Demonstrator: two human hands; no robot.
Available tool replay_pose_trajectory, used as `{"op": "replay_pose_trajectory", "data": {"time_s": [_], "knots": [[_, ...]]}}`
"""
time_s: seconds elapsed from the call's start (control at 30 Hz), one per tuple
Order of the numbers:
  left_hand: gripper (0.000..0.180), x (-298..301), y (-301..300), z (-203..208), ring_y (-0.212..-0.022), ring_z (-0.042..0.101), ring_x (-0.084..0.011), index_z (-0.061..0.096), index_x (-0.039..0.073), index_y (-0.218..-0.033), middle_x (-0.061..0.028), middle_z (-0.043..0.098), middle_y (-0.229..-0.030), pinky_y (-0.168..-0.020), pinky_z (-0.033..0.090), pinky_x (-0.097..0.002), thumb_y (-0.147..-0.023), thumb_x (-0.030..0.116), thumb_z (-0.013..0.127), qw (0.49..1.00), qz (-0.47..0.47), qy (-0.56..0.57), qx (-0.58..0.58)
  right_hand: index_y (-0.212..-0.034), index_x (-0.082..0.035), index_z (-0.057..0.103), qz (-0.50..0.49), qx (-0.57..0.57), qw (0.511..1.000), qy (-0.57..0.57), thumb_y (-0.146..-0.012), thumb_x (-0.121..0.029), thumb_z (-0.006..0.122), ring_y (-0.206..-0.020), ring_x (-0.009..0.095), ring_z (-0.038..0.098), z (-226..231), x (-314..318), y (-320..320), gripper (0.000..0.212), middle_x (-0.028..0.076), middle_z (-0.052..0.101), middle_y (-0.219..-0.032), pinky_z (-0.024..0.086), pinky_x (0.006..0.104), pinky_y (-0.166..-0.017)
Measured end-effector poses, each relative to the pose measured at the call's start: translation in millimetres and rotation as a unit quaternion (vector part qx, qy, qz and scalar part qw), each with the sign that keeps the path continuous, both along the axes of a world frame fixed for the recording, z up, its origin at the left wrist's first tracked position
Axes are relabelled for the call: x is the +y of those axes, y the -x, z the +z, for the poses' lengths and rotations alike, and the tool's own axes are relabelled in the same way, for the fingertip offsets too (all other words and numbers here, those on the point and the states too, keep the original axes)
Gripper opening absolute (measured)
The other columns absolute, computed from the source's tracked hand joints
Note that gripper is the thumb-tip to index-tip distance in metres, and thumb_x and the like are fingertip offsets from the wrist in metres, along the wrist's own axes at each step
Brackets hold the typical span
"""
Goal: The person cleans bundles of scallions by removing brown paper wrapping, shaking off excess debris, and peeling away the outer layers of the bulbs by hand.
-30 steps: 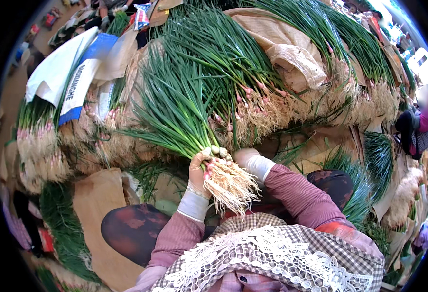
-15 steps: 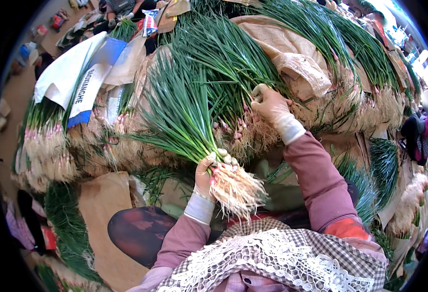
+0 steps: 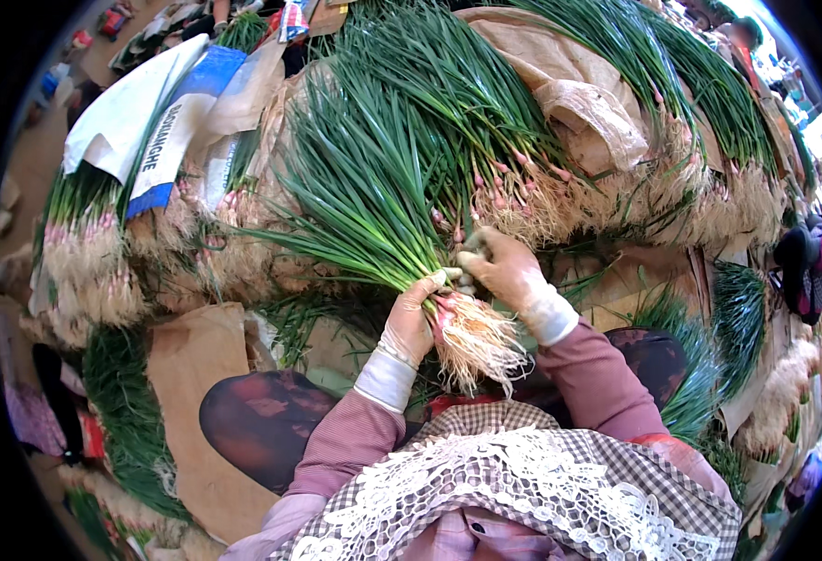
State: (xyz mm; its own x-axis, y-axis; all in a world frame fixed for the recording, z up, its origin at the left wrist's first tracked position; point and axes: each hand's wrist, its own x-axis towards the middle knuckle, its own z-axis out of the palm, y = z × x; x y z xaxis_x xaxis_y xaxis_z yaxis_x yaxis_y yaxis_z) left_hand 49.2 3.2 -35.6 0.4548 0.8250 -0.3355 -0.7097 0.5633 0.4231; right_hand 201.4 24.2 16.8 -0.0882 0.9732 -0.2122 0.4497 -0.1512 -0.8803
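My gloved left hand is wrapped round a bunch of green garlic, just above its pink bulbs. The long leaves fan up and to the left, while pale roots hang down to the right over my lap. My gloved right hand is pressed against the right side of this bunch, its fingers curled in by my left thumb and closed at the stems. Exactly which stalks it pinches is partly hidden. Just beyond lies a heap of green garlic, with bulbs and roots toward me.
Brown sacking covers part of the heap. White and blue sacks lie over more garlic at left. A brown sheet and loose green leaves lie beside my left knee. Another person sits at far right.
My right hand has come back from the heap, down and left, to the bunch. My left hand and the bunch have shifted slightly right and up.
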Motion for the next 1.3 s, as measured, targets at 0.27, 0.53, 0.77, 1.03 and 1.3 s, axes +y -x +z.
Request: {"op": "replay_pose_trajectory", "data": {"time_s": [0.27, 0.53, 0.77, 1.03, 1.3], "knots": [[0.017, -0.7, -5.9, 10.8, -0.071, 0.054, -0.0223, 0.054, 0.000, -0.078, -0.0126, 0.055, -0.074, -0.069, 0.046, -0.0364, -0.074, 0.016, 0.049, 0.999, 0.038, -0.003, -0.032, -0.079, -0.004, 0.051, -0.003, -0.207, 0.957, -0.202, -0.078, -0.027, 0.043, -0.072, 0.034, 0.052, -25.9, 5.4, 7.7, 0.024, 0.015, 0.055, -0.074, 0.041, 0.0415, -0.064], [0.036, -5.7, -4.8, 34.2, -0.073, 0.053, -0.0237, 0.052, -0.001, -0.100, -0.0116, 0.055, -0.077, -0.072, 0.043, -0.0389, -0.075, 0.024, 0.046, 0.999, 0.010, 0.023, -0.026, -0.101, -0.013, 0.057, 0.349, -0.405, 0.826, 0.180, -0.075, -0.031, 0.050, -0.090, 0.025, 0.055, -52.5, 15.6, -17.2, 0.033, 0.011, 0.056, -0.101, 0.044, 0.0363, -0.074], [0.040, -4.0, 5.4, 33.6, -0.065, 0.049, -0.0204, 0.051, -0.003, -0.100, -0.0067, 0.051, -0.067, -0.075, 0.041, -0.0376, -0.075, 0.028, 0.046, 0.982, -0.023, -0.117, -0.148, -0.089, -0.007, 0.052, -0.060, -0.496, 0.858, -0.119, -0.076, -0.021, 0.053, -0.078, 0.024, 0.056, 47.1, 101.8, -57.0, 0.019, 0.010, 0.057, -0.086, 0.043, 0.0339, -0.071], [0.024, 11.4, 20.9, 7.2, -0.077, 0.052, -0.0261, 0.054, 0.001, -0.084, -0.0133, 0.056, -0.079, -0.077, 0.041, -0.0421, -0.072, 0.021, 0.052, 0.995, 0.088, 0.019, -0.051, -0.094, -0.008, 0.052, -0.008, 0.039, 0.999, -0.014, -0.085, -0.025, 0.042, -0.069, 0.014, 0.046, 56.3, 87.5, -86.1, 0.022, 0.005, 0.054, -0.079, 0.039, 0.0307, -0.071], [0.035, 11.3, 4.1, 10.8, -0.091, 0.053, -0.0303, 0.050, -0.007, -0.100, -0.0215, 0.054, -0.097, -0.083, 0.042, -0.0402, -0.076, 0.018, 0.045, 0.999, 0.023, -0.028, -0.025, -0.105, -0.005, 0.052, 0.228, -0.202, 0.953, 0.006, -0.083, -0.037, 0.043, -0.089, 0.024, 0.055, -25.2, -5.9, -12.1, 0.040, 0.014, 0.056, -0.099, 0.042, 0.0322, -0.078]]}}
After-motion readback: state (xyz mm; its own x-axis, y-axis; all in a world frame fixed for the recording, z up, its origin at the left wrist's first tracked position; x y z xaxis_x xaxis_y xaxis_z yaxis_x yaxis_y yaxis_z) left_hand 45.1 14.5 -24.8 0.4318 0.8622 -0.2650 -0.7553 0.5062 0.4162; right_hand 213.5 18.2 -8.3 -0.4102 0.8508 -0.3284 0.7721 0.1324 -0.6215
